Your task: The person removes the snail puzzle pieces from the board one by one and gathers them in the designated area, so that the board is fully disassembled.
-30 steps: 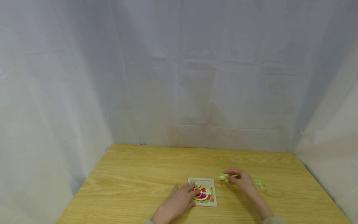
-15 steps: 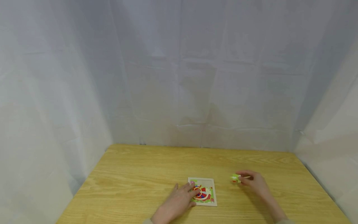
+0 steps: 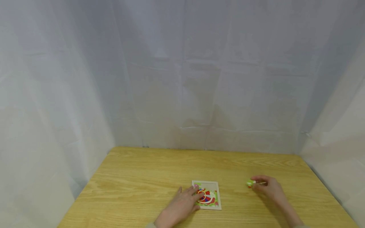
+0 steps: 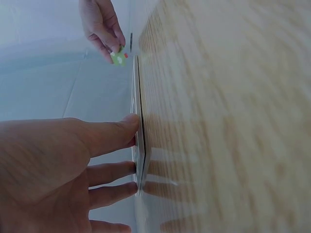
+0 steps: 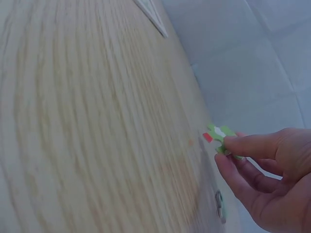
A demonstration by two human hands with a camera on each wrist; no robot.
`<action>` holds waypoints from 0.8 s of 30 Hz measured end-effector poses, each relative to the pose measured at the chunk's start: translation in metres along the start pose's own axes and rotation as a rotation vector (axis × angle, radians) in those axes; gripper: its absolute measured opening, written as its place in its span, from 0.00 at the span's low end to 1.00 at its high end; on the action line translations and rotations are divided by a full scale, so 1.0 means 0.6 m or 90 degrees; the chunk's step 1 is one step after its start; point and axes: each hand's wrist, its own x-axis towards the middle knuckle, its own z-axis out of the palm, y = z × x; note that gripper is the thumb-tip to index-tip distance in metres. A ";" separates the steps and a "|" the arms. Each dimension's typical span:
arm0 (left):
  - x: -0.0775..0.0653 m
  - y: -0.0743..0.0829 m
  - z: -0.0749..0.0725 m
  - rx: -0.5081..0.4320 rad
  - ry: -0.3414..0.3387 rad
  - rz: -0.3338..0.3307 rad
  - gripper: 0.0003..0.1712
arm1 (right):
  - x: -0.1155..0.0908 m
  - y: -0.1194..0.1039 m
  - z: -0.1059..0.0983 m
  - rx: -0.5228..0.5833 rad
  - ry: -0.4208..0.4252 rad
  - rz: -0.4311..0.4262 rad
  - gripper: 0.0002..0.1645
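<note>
A wooden puzzle board [image 3: 218, 199] with a pale frame and a snail-like picture lies on the table. My left hand [image 3: 182, 204] rests on its left side with fingers stretched out; in the left wrist view the thumb and fingers touch the board's edge [image 4: 138, 92]. Away to the right, my right hand [image 3: 269, 188] pinches a green puzzle piece [image 5: 221, 133] with white and red marks between thumb and fingers, held above the wood. A second puzzle piece [image 5: 220, 206] lies on the table under that hand, hidden from the head view.
The wood-grain table [image 3: 142, 177] reaches back to a hanging white cloth [image 3: 171, 95], and more cloth closes in both sides. The board's upper right part shows a bare pale recess [image 3: 210, 186].
My right hand has moved rightward, away from the board, carrying the green puzzle piece, and now covers the second piece in the head view. My left hand has stayed in place.
</note>
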 end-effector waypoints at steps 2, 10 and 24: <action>0.000 0.000 0.000 -0.001 0.001 0.000 0.29 | 0.000 0.003 -0.003 -0.032 0.001 0.001 0.19; 0.000 -0.001 -0.001 -0.009 -0.002 0.001 0.29 | 0.006 0.014 -0.001 -0.103 0.017 0.018 0.17; -0.001 0.002 -0.003 0.001 0.001 -0.002 0.29 | 0.026 0.013 0.005 -0.196 0.029 -0.035 0.11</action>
